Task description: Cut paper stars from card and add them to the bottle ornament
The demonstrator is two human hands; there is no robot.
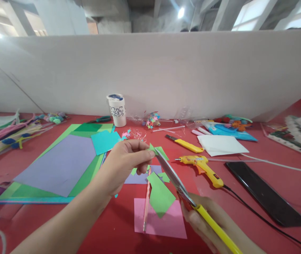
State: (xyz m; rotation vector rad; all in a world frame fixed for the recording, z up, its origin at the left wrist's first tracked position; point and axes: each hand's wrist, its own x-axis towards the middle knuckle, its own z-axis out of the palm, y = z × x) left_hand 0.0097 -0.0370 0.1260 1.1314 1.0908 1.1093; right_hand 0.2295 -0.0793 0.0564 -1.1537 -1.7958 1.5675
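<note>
My left hand (pixel 127 158) pinches a small piece of light green paper (pixel 162 153) between thumb and fingertips. Closed around the yellow handles of a pair of scissors (pixel 175 180) is my right hand (pixel 205 215); the blades reach up to the green paper near my left fingertips. Below them lie a larger light green paper piece (pixel 161 194), a pink pencil (pixel 146 204) and a pink sheet (pixel 161 222). Small green scraps (pixel 164 177) rest on a purple paper (pixel 137 179), partly hidden by my left hand.
Stacked coloured papers (pixel 57 165) lie at left, with a white cup (pixel 117 111) behind. To the right are a yellow utility knife (pixel 187 144), a yellow glue gun (pixel 202 167) with a black cord, a black phone-like slab (pixel 264 194) and white paper (pixel 222 145). A white partition (pixel 150 70) stands behind.
</note>
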